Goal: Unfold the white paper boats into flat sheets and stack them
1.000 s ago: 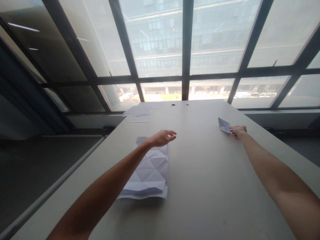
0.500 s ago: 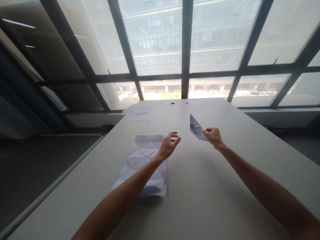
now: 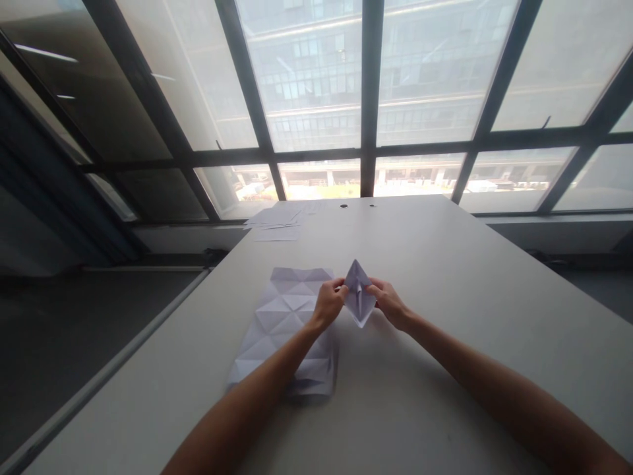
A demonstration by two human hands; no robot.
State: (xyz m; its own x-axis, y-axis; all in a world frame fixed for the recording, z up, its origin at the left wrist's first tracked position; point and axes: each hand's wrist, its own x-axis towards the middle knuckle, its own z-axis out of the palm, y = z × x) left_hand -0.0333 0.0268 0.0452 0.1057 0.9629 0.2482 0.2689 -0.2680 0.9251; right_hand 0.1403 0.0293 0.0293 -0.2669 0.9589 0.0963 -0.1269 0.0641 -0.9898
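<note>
A small diamond-shaped piece of folded paper (image 3: 359,303) is held up above the table between both hands. My left hand (image 3: 330,301) pinches its left corner, and my right hand (image 3: 390,302) grips the right corner with thumb and fingers. A raised fold runs down the paper's middle. Left of it, a larger creased sheet (image 3: 284,307) with crossing fold lines lies on the table, partly covered by my left forearm. The fingertips behind the folded paper are hidden.
The white table (image 3: 420,244) reaches to the windows (image 3: 316,86). Several loose sheets (image 3: 274,221) lie at its far left edge. Near the far end are a dark round hole (image 3: 343,206) and a smaller dark spot. A dark curtain (image 3: 54,178) hangs at left.
The folded paper has come left and lower in my right hand and turned to show its diamond face. My left hand, apart from it before, now grips its left corner.
</note>
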